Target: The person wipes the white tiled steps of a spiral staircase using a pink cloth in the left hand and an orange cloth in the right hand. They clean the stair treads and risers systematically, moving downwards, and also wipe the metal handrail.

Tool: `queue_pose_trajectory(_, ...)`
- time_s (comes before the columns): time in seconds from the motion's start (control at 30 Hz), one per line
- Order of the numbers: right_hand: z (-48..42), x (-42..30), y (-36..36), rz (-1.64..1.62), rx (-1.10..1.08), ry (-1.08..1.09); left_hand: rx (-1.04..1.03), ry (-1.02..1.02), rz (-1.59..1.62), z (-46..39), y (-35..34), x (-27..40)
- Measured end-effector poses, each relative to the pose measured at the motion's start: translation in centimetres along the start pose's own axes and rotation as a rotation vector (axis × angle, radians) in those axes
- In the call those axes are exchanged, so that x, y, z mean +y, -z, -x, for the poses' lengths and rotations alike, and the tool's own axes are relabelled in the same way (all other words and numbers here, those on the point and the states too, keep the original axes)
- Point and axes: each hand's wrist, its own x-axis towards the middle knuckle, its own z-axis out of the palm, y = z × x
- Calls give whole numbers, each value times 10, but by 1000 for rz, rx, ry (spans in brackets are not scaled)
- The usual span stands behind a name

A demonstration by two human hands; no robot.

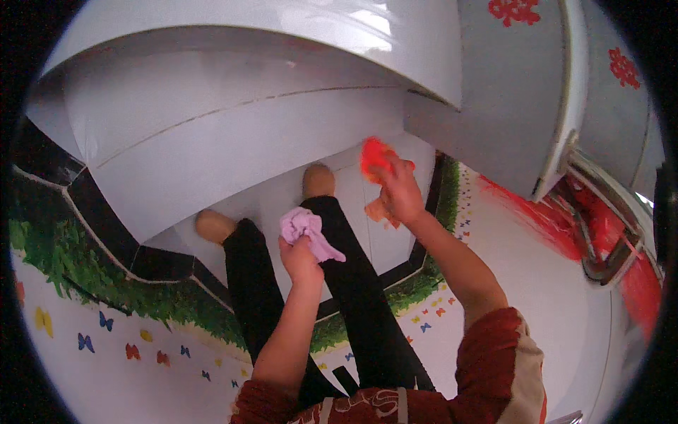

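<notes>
My left hand [302, 259] is closed around a crumpled lavender cloth [301, 222], with a loose corner hanging to the right over my trouser leg. To the right and farther forward, my right hand [400, 193] grips a bright red and orange cloth [374, 153]. It is blurred; red bunches above the fingers and an orange end [378, 211] shows below them. Whether this is one cloth or two, I cannot tell. Neither cloth touches the white panel ahead.
A glossy white curved ledge [238, 21] overhangs a white panel [238, 138] in front of my shoes [319, 180]. Black tile edging [164, 263] borders the floor. At right stand a white panel with red decals [514, 11] and a metal frame [609, 270]. Painted grass and butterflies decorate the surfaces.
</notes>
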Motion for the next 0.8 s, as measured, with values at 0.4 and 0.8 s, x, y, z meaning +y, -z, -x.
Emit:
queue_pose_trajectory(0.4, -327, -17, 239, 398, 926, -24, -63, -26, 62, -8, -3, 11)
queue_pose_trajectory(0.8, 25, -37, 185, -218, 259, -15, -198, -143, -91, 61, -8, 62)
